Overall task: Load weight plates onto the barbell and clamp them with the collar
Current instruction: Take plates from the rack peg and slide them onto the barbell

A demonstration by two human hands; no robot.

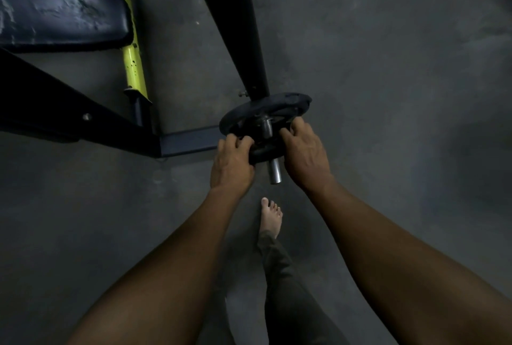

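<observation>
The steel barbell sleeve point(275, 171) points toward me at mid-frame, its bare end sticking out between my hands. A large black weight plate point(266, 107) sits further in on the sleeve. In front of it a smaller black plate point(264, 152) is threaded on the sleeve. My left hand point(231, 163) grips the small plate's left edge and my right hand point(303, 150) grips its right edge, fingers curled over the rim. No collar is visible.
A black upright post point(235, 26) of the rack rises behind the plates. A padded black bench point(61, 16) with a yellow frame bar point(130, 40) stands at the left, with a black base beam point(188, 141). My bare foot point(271, 218) stands on the grey floor below the sleeve.
</observation>
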